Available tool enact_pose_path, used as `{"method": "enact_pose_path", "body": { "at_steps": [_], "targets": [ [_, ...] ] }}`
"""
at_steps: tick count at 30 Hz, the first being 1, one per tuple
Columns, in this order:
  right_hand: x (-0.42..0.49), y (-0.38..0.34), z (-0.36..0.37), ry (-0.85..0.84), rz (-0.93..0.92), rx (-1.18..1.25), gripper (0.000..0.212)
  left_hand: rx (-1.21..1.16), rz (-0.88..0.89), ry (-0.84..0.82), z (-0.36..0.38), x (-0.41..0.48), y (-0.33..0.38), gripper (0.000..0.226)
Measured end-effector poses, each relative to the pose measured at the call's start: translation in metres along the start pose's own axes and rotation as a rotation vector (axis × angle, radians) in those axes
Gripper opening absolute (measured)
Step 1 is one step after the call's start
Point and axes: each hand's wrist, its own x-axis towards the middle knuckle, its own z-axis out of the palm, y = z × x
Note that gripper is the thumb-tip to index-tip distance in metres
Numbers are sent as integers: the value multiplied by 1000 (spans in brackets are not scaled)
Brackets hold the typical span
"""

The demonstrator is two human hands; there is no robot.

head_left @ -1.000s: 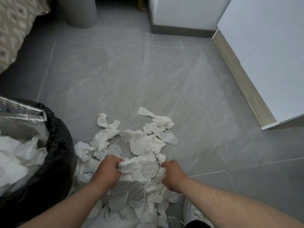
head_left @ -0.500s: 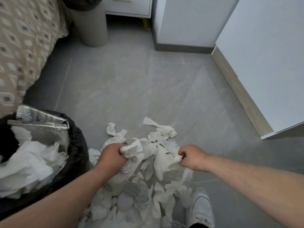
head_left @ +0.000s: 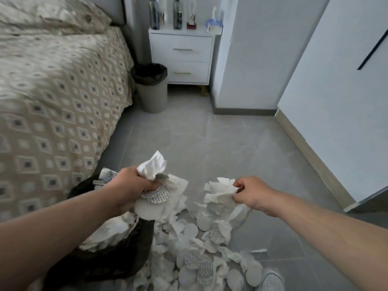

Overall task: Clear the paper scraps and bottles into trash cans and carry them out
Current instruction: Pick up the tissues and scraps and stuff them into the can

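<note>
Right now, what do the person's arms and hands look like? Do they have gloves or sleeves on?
Both arms are bare. No sleeve shows on the left forearm or the right forearm. The left hand and the right hand wear no gloves. I see no watch, bracelet or ring on the parts that show.

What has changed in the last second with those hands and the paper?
Both hands have risen from the pile: the left hand lifted a bunch of paper scraps toward the black-bagged trash can, the right hand lifted a second bunch. Both grips held throughout. The rest of the pile stays on the floor.
</note>
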Motion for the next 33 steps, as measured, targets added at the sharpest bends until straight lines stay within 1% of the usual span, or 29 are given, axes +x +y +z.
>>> {"method": "enact_pose_path", "body": {
  "at_steps": [2,5,7,9,11,12,13,15,16,17,18,20,22,23,24,26,27,29,31,33],
  "targets": [
    [3,-9,9,-25,-2,41,19,-112,-13,15,-22,-11,-4,27],
    [10,-16,16,-53,34,208,20,-275,-45,86,-51,-21,-22,20],
    [17,-25,23,-71,60,337,22,-387,-48,159,-75,-23,-38,17],
    [24,-33,29,-86,81,409,22,-491,-54,239,-98,-19,-56,18],
    [30,-37,35,-111,100,445,20,-499,-67,342,-118,-9,-77,19],
    [32,-38,37,-125,110,462,22,-447,-70,403,-125,-4,-89,20],
    [34,-40,39,-140,121,484,23,-336,-67,467,-130,2,-102,21],
    [36,-42,43,-170,142,516,26,21,-31,537,-133,14,-125,15],
    [37,-42,44,-186,150,524,30,222,-14,532,-134,20,-133,14],
    [39,-42,45,-194,158,528,31,426,3,505,-133,26,-139,18],
    [40,-42,45,-196,162,532,29,577,51,457,-132,34,-144,17],
    [42,-42,44,-199,170,539,27,784,70,312,-127,47,-148,3],
    [43,-42,44,-197,183,554,26,1022,-66,123,-122,58,-159,31],
    [42,-43,43,-198,191,561,25,1154,-124,57,-118,63,-164,40],
    [41,-43,43,-202,196,566,25,1268,-139,12,-116,67,-169,45],
    [40,-44,42,-209,199,566,27,1335,-106,14,-112,66,-168,50],
    [40,-45,41,-209,203,567,30,1310,-88,33,-112,64,-168,55],
    [38,-50,38,-201,206,581,28,1165,-66,98,-115,54,-164,74],
    [34,-60,33,-196,191,601,25,1088,48,182,-122,37,-159,96],
    [31,-72,28,-198,157,606,23,1084,217,270,-131,20,-155,104]
  ]
}}
